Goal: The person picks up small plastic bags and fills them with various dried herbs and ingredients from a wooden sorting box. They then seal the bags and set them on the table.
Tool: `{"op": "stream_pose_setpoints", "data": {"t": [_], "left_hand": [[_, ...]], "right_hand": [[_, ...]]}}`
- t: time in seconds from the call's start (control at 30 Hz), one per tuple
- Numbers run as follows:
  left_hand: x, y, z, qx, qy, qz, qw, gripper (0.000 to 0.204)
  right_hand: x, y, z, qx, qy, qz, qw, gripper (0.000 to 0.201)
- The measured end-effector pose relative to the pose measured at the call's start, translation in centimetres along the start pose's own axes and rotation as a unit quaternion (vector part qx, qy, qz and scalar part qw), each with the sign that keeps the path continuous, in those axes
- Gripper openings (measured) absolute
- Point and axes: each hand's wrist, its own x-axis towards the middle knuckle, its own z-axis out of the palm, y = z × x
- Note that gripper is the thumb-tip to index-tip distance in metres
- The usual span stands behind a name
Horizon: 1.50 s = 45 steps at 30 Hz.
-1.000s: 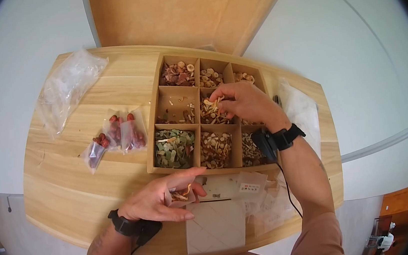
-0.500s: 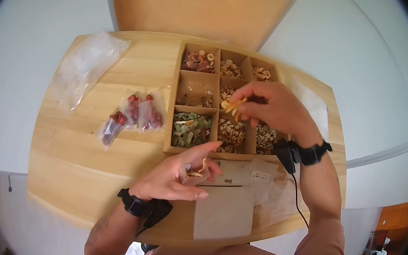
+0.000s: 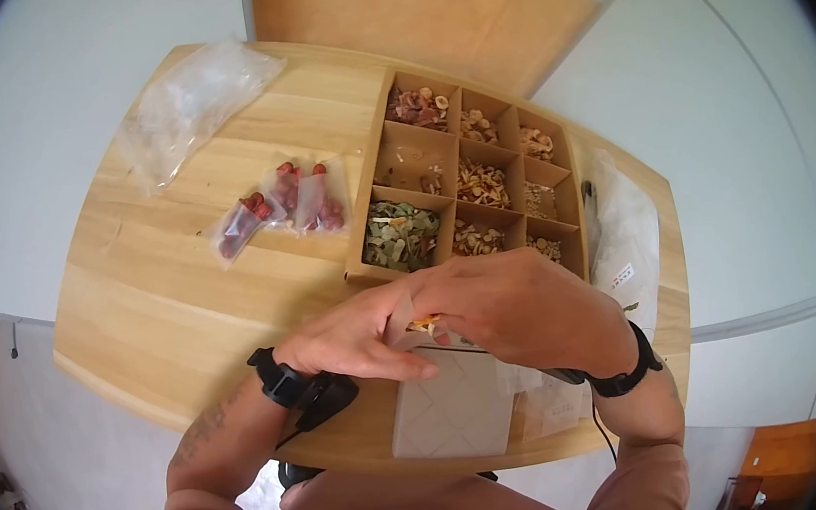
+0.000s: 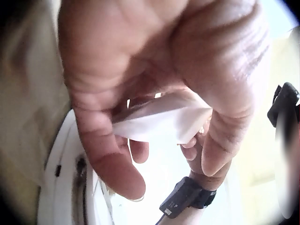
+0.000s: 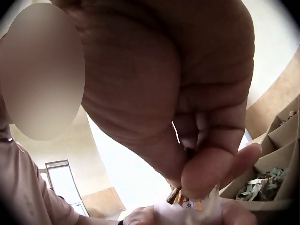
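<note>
My left hand (image 3: pixel 357 339) holds a small translucent bag (image 3: pixel 401 324) by its sides, its mouth spread between thumb and fingers; the left wrist view shows the bag (image 4: pixel 161 123) too. Right at that mouth, my right hand (image 3: pixel 535 306) pinches orange-yellow dried slices (image 5: pixel 178 196), fingertips pointing down in the right wrist view. Just beyond both hands is a cardboard box (image 3: pixel 371 174) divided into compartments of dried slices, green leaves (image 3: pixel 400 236) and reddish pieces (image 3: pixel 419 108). How much lies inside the bag is hidden by my hands.
Three small bags of red fruit (image 3: pixel 324 209) lie left of the box, with a large clear bag (image 3: pixel 199 102) behind them. Near the front edge are a pale square (image 3: pixel 453 406) and flat small bags (image 3: pixel 552 410). Another plastic bag (image 3: pixel 623 241) lies right of the box.
My right hand has come from the box's middle compartment to the bag in my left hand, bringing orange-yellow slices. The view has shifted, so the table and box appear higher and further right.
</note>
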Motion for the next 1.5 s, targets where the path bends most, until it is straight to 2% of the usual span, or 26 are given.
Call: {"op": "stream_pose_setpoints", "data": {"t": [0.03, 0.13, 0.23, 0.33, 0.43, 0.53, 0.63, 0.73, 0.83, 0.93, 1.03, 1.13, 1.23, 1.33, 1.43, 1.5], "left_hand": [[0.0, -0.3, 0.0, 0.004, -0.003, 0.018, 1.000, 0.066], [-0.3, 0.2, 0.1, -0.014, -0.005, -0.021, 1.000, 0.063], [-0.4, 0.9, -0.1, -0.006, -0.022, -0.045, 0.999, 0.068], [-0.3, 0.7, 0.1, -0.024, -0.012, -0.033, 0.999, 0.071], [-0.3, 0.7, 0.1, 0.006, -0.003, -0.028, 1.000, 0.075], [-0.5, 0.4, 0.2, -0.035, -0.002, -0.047, 0.998, 0.077], [-0.4, 0.2, 0.2, -0.084, -0.017, -0.064, 0.994, 0.074], [-0.1, 0.5, 0.3, -0.054, 0.000, -0.035, 0.998, 0.052], [-0.4, -0.4, 0.3, -0.103, 0.001, -0.064, 0.993, 0.050], [-0.4, 0.1, 0.2, -0.094, -0.004, -0.068, 0.993, 0.053], [-0.2, 0.2, 0.3, -0.124, -0.025, -0.047, 0.991, 0.067], [-0.1, 0.1, 0.3, -0.090, -0.016, -0.019, 0.996, 0.064], [-0.3, 0.3, 0.3, -0.076, -0.006, -0.022, 0.997, 0.060], [0.0, 0.7, 0.1, -0.065, -0.026, -0.005, 0.998, 0.059], [-0.4, 0.5, 0.0, -0.041, -0.013, -0.035, 0.998, 0.058], [-0.3, 1.2, 0.2, -0.061, -0.017, -0.023, 0.998, 0.058]], "right_hand": [[0.1, -0.1, 0.0, -0.003, -0.011, 0.001, 1.000, 0.020], [0.4, -0.2, 0.2, -0.003, -0.028, 0.035, 0.999, 0.021], [0.4, -0.1, 0.4, 0.026, -0.005, 0.048, 0.998, 0.026], [0.5, -0.7, 0.1, 0.025, 0.009, 0.047, 0.999, 0.028], [0.4, -0.9, -0.1, 0.068, 0.006, 0.115, 0.991, 0.025], [0.2, -0.8, 0.2, 0.092, 0.041, 0.120, 0.988, 0.023], [0.2, -0.5, 0.3, 0.080, 0.047, 0.092, 0.991, 0.022], [0.1, -0.5, 0.7, 0.087, 0.067, 0.094, 0.990, 0.015], [0.1, 0.1, 1.1, 0.053, 0.097, 0.068, 0.992, 0.011], [0.1, 0.4, 1.6, 0.005, 0.113, 0.047, 0.992, 0.011], [0.3, 0.3, 1.9, -0.031, 0.130, -0.014, 0.991, 0.016], [0.0, 0.3, 2.1, -0.035, 0.118, -0.001, 0.992, 0.019], [0.1, -0.4, 1.0, -0.026, 0.119, 0.038, 0.992, 0.020], [0.0, 0.1, 2.1, -0.025, 0.114, 0.013, 0.993, 0.019], [-0.1, 0.3, 2.9, -0.019, 0.083, 0.025, 0.996, 0.019], [-0.1, -0.4, 2.6, -0.003, 0.075, 0.046, 0.996, 0.021]]}}
